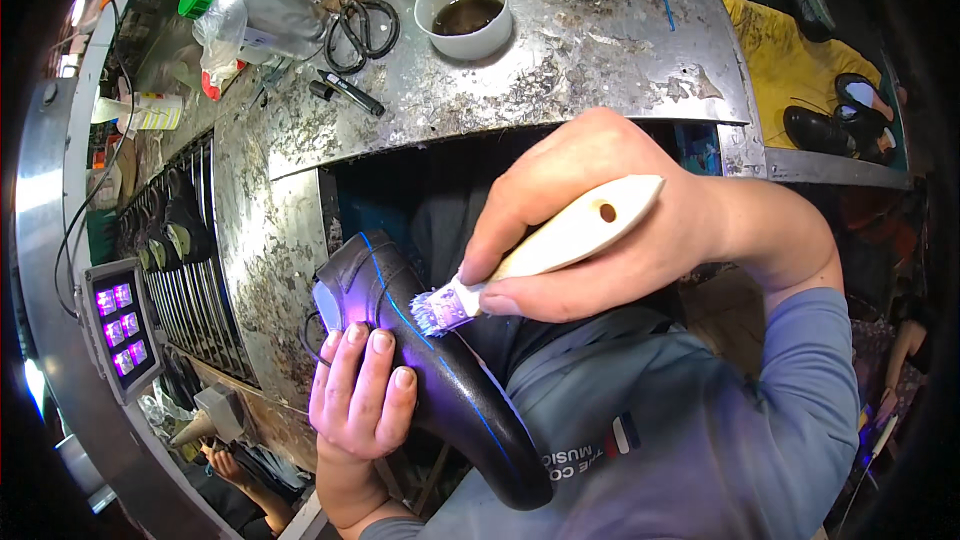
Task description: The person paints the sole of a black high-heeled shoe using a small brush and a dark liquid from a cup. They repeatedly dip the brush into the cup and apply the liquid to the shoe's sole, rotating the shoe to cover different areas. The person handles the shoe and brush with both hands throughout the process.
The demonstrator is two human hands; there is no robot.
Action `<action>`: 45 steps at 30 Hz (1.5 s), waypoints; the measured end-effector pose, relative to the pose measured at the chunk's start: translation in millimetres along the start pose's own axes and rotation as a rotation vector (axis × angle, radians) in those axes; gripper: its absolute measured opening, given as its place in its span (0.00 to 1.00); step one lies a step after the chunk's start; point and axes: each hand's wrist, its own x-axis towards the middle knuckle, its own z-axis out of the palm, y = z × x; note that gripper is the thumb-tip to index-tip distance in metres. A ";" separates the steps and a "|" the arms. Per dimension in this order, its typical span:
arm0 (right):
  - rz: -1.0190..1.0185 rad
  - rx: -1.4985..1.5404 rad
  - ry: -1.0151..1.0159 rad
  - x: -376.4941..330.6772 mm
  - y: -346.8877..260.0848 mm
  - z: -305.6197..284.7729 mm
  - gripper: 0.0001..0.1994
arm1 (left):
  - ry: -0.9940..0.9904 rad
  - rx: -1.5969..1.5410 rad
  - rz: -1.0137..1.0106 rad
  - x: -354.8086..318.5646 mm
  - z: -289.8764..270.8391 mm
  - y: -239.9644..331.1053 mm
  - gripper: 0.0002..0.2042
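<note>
A black shoe [470,390] with a blue line along its side lies slantwise in front of my body, its toe pointing toward the lower right. My left hand [362,390] grips it from the left near the heel end, fingers bent over the upper. My right hand [620,220] pinches a flat brush [570,235] by its pale wooden handle, which has a hole near the end. The brush's whitish bristles meet the side of the shoe beside the blue line, under violet light. My left thumb is hidden.
On the stained metal bench [600,60] stand a white bowl [480,46] of dark liquid, scissors [348,40], a black marker [352,92] and a green-capped bottle [270,15]. A violet lamp [122,328] and racked shoes [183,220] are left. Another person's hand [228,464] shows lower left.
</note>
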 end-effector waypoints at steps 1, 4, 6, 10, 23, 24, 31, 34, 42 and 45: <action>0.001 0.006 0.002 1.5 0.7 1.5 0.07 | 0.003 0.007 0.000 0.3 -0.4 0.5 0.15; 0.051 0.043 -0.025 5.3 -1.5 3.7 0.06 | 0.001 0.015 0.002 -0.3 -1.5 0.2 0.15; 0.066 0.052 -0.036 5.9 -2.6 4.4 0.05 | 0.000 0.029 0.001 -0.2 -1.1 0.0 0.15; 0.091 0.050 -0.065 3.7 -7.6 3.8 0.05 | -0.002 0.048 -0.025 -0.8 1.9 0.3 0.15; -0.060 -0.068 -0.126 -1.8 -27.5 -0.2 0.06 | 0.001 0.077 -0.144 -0.9 12.9 -5.1 0.13; -0.064 -0.065 -0.132 -2.1 -29.1 -0.9 0.06 | 0.000 0.075 -0.160 -0.7 13.3 -4.9 0.13; -0.127 -0.069 -0.070 -4.6 -34.5 3.2 0.06 | -0.078 0.013 -0.268 -5.9 14.1 -7.6 0.25; -0.141 -0.082 -0.046 -2.6 -39.2 3.0 0.06 | -0.088 -0.020 -0.319 -4.1 14.1 -7.5 0.30; -0.238 -0.195 -0.005 6.3 -48.1 5.5 0.08 | -0.078 -0.114 -0.474 -6.8 22.8 -2.7 0.36; -0.220 -0.213 -0.010 11.7 -57.8 4.2 0.08 | -0.064 -0.167 -0.527 -5.1 23.2 0.5 0.36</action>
